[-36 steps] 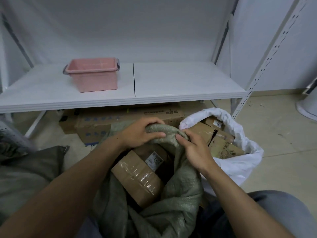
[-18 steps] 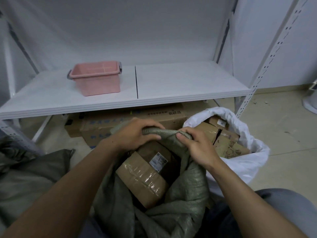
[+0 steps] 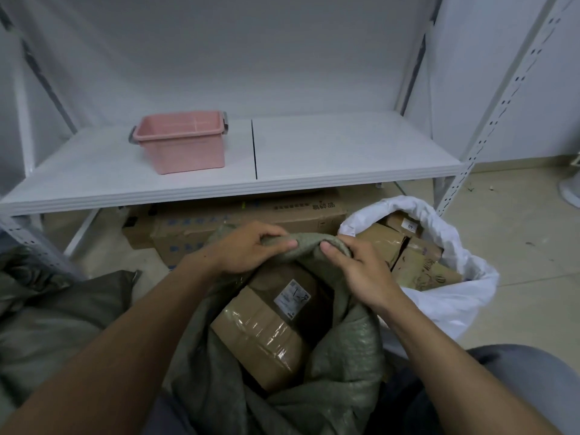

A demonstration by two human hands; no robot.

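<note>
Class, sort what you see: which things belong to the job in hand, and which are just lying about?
In the job: left hand, right hand, green sack, taped box inside it.
Lying about: pink tub, white shelf, white bag.

- 1 pink bin (image 3: 182, 146), upper left
- 2 sacks, centre and right: green sack (image 3: 345, 356), white sack (image 3: 455, 312)
- 1 taped box (image 3: 260, 334) in the green
- at least 3 boxes (image 3: 420, 274) in the white
- 2 hands, mine: left hand (image 3: 248, 249), right hand (image 3: 354, 271)

Reaching in bare-armed from both lower corners, meeting at frame centre with left hand (image 3: 248, 251) and right hand (image 3: 356, 273), fingers curled, thumbs pinching, tips close together.
</note>
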